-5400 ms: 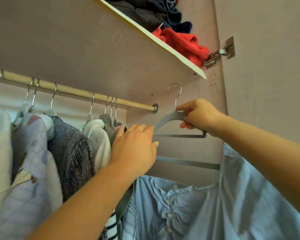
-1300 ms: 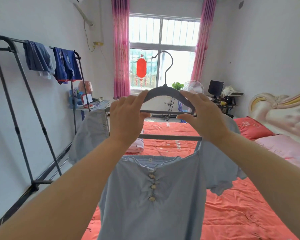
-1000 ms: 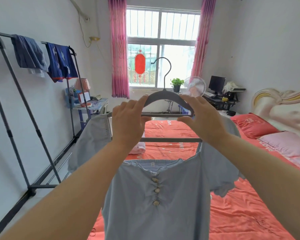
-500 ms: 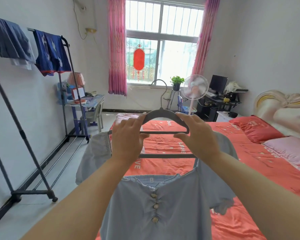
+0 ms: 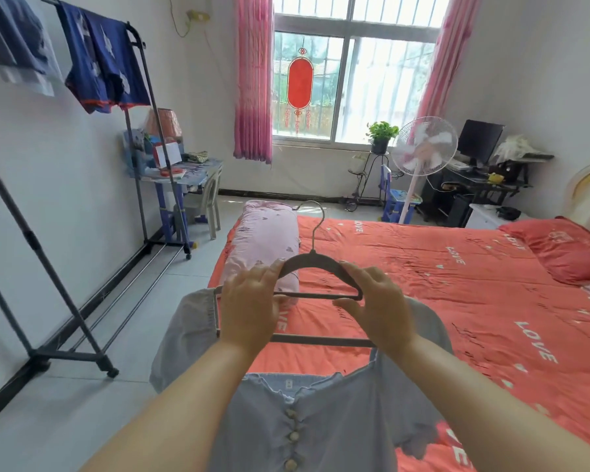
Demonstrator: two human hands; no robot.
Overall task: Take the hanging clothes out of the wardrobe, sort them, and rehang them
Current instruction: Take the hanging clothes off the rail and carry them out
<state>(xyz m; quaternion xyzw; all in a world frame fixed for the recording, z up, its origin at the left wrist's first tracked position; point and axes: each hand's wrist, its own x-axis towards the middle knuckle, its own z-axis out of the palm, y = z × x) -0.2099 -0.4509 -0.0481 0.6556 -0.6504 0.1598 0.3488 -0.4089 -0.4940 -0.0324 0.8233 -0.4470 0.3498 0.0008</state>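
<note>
A grey hanger (image 5: 315,264) with a metal hook is held out in front of me, level, over the near edge of the bed. My left hand (image 5: 251,310) grips its left shoulder and my right hand (image 5: 378,306) grips its right end, thumbs under the bar. A pale blue buttoned blouse (image 5: 321,424) hangs from the hanger's lower bar (image 5: 321,339), its sleeves spread to both sides. The wardrobe is out of view.
An orange-red bed (image 5: 457,284) fills the right, with a folded pink quilt (image 5: 264,240) at its near corner and a red pillow (image 5: 559,247). A black clothes rack (image 5: 150,131) with blue garments (image 5: 103,59) stands along the left wall. A fan (image 5: 423,148) and desks stand by the window.
I turned from the wardrobe into the room with the blouse on its hanger. Over the last second both hands lowered the hanger toward the bed.
</note>
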